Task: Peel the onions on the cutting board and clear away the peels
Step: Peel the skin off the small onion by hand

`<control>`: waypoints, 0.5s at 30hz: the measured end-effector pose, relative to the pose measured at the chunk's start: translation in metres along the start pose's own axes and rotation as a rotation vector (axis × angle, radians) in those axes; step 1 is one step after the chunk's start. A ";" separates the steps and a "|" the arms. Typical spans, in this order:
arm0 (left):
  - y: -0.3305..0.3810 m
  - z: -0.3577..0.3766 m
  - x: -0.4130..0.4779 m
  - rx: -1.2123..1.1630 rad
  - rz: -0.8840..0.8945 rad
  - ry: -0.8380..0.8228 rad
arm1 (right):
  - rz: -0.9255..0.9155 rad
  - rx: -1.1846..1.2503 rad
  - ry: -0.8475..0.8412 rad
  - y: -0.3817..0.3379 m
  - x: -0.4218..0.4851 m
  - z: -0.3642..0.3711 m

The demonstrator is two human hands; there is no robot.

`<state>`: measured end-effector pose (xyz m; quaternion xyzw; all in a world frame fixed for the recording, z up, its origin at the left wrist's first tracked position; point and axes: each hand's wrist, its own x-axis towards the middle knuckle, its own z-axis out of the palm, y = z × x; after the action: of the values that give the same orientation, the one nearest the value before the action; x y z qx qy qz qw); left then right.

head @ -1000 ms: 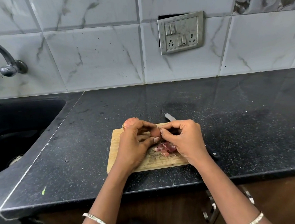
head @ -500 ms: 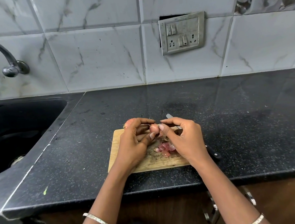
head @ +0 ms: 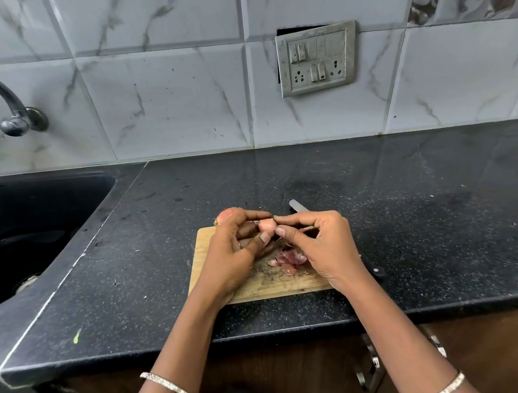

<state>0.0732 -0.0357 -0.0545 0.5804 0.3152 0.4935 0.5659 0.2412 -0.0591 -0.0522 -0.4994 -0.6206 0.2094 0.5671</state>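
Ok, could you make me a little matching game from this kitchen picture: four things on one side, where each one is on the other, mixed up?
Things:
1 small onion
2 peels
3 knife
4 tap

Places:
A on the wall over the sink
B heaped on the cutting board
C pinched between the left hand and the right hand
D lying mostly hidden beneath the right hand

Pairs: 1-C, 2-B, 3-D, 4-A
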 end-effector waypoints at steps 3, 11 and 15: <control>0.001 0.001 0.000 -0.018 -0.024 -0.004 | 0.010 -0.015 0.007 0.000 0.000 -0.001; 0.004 0.002 0.000 -0.074 -0.059 0.022 | -0.031 -0.230 0.017 0.004 0.000 0.003; 0.005 0.003 -0.001 -0.084 -0.063 0.029 | -0.051 -0.173 0.015 -0.003 -0.001 0.000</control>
<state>0.0747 -0.0379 -0.0498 0.5387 0.3204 0.4964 0.6006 0.2402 -0.0610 -0.0503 -0.5321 -0.6447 0.1370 0.5315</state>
